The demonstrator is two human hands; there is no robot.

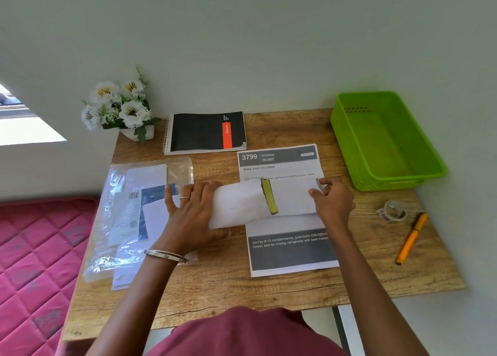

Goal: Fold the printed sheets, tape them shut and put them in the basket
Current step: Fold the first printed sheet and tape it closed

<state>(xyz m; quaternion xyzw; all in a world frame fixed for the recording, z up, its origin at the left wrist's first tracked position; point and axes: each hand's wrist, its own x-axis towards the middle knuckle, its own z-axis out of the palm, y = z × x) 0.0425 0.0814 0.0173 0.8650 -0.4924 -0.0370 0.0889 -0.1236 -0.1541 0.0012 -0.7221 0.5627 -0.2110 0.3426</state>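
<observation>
Folded sheet (252, 203) gripped by both hands, left (192, 211), right (332, 201), over "3799 KITCHEN" printout (279, 159)

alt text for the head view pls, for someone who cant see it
Two hands hold a folded white sheet banded with yellow tape over a printed sheet on a wooden table: the left hand grips one end, the right hand pinches the other. An empty green basket sits at far right, a tape roll and orange pen nearer.
</observation>
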